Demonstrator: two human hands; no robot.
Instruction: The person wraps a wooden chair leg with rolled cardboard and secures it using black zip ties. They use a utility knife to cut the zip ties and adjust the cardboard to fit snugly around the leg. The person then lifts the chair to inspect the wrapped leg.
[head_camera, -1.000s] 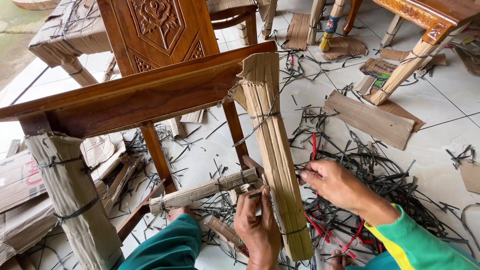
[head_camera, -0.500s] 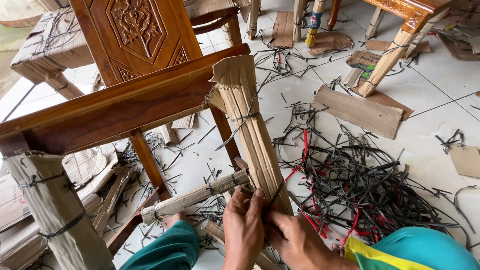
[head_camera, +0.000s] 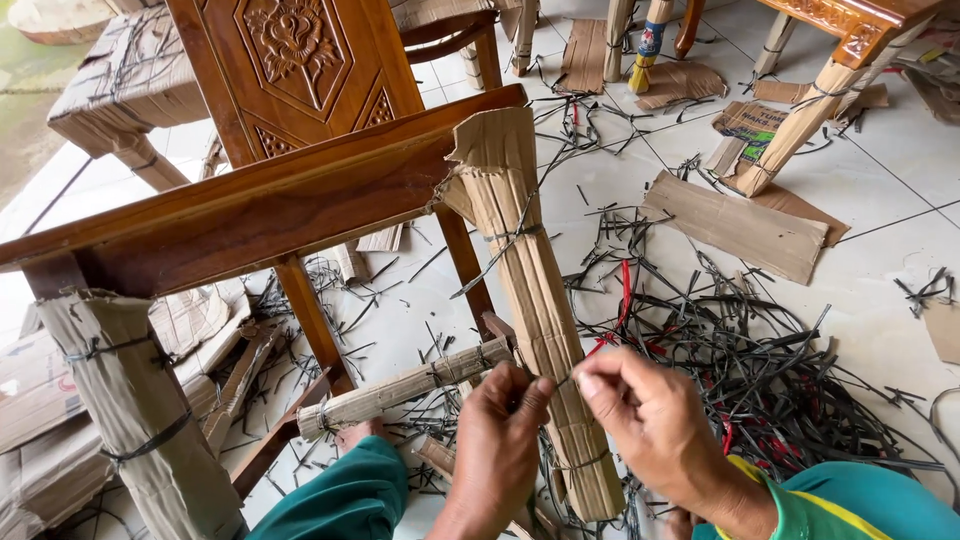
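Both hands work at a strap on the wrapped chair leg.

The left hand (head_camera: 497, 440) and right hand (head_camera: 640, 425) meet at the cardboard-wrapped leg (head_camera: 535, 300), fingers pinched shut on a thin black strap (head_camera: 560, 380), low on the leg. It seems an unwrapping step; next the strap needs a firm pull free.

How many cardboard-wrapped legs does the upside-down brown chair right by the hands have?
2 in view: one wrapped leg between the left hand and right hand, another wrapped leg at the lower left. Others may be hidden behind the wooden frame.
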